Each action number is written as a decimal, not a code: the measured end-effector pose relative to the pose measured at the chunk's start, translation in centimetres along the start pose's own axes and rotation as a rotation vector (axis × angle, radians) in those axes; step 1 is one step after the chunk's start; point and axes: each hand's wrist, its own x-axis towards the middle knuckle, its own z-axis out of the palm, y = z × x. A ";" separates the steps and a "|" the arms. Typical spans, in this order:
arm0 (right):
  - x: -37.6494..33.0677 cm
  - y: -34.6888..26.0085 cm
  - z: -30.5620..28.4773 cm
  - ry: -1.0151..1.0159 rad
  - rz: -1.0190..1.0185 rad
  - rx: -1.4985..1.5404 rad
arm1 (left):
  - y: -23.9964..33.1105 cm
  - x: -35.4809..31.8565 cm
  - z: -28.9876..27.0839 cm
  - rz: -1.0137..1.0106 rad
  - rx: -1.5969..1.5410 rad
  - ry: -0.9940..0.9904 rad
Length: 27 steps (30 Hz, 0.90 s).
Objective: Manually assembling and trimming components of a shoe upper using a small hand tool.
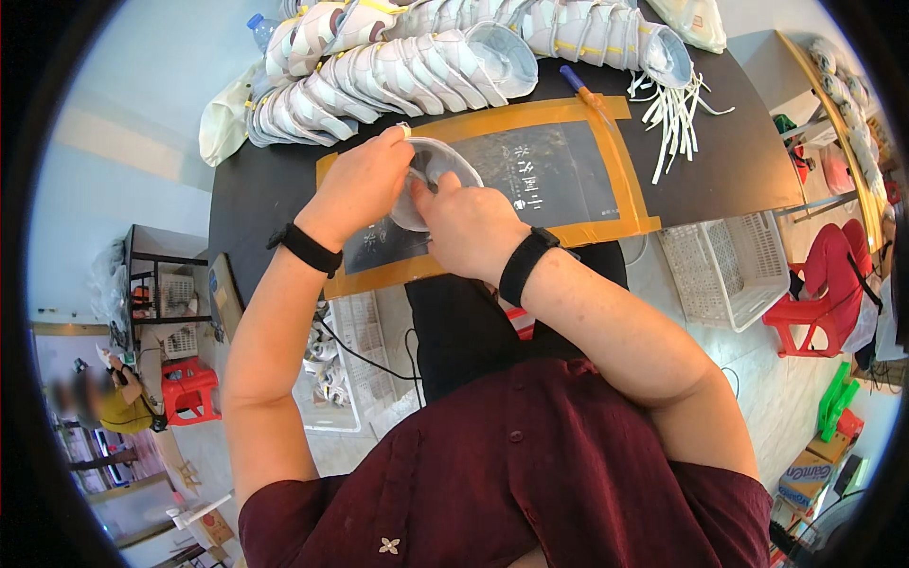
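Note:
Both my hands hold one pale cup-shaped face mask (437, 163) over a dark work mat edged with orange tape (568, 161) on the black table (739, 161). My left hand (360, 185) grips the mask's left rim with thumb and fingers. On the mask's lower right side, my right hand (469, 227) pinches it. Each wrist carries a black band.
Long rows of stacked white masks (398, 66) lie along the table's far edge. A bundle of white strips (674, 118) and a blue-and-orange pen (582, 92) lie at the right. White baskets (724, 270), red stools (814, 303) and another person (114, 402) are around the table.

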 end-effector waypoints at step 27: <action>1.0 0.6 -1.7 -0.195 0.020 0.053 | -1.2 0.5 0.5 0.035 -0.017 0.015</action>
